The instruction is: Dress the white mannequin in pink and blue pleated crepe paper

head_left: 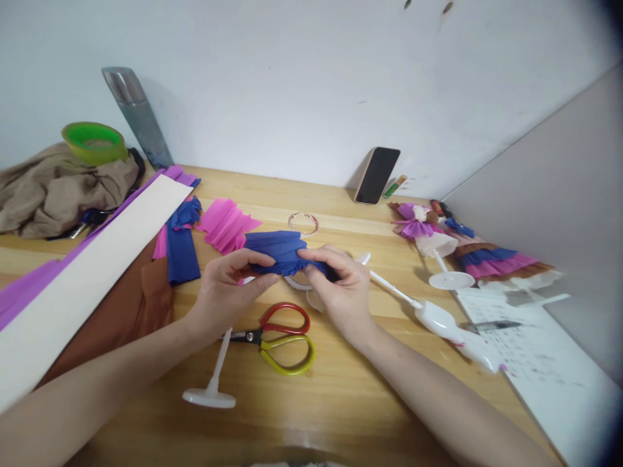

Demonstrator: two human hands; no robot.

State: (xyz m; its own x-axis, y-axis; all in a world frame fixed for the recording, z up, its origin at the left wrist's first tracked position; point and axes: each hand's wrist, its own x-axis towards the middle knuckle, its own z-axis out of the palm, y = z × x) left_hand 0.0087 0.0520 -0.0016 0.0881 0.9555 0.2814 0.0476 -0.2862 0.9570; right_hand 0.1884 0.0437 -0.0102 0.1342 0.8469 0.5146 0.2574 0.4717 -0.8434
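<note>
A strip of blue crepe paper is held between my two hands above the table, its lower edge gathered into small pleats. My left hand pinches its left part between thumb and fingers. With thumb and forefinger, my right hand grips the bunched right end. Just below them lie scissors with one red and one yellow handle loop. A white plastic stand with a round base stands beside the scissors' blades. Behind the hands, a piece of pleated pink crepe paper rests on the table.
Brown paper and a long white strip lie on the left, near a green tape roll and a bottle. A phone leans on the wall. On the right are a white doll body and a layered paper skirt.
</note>
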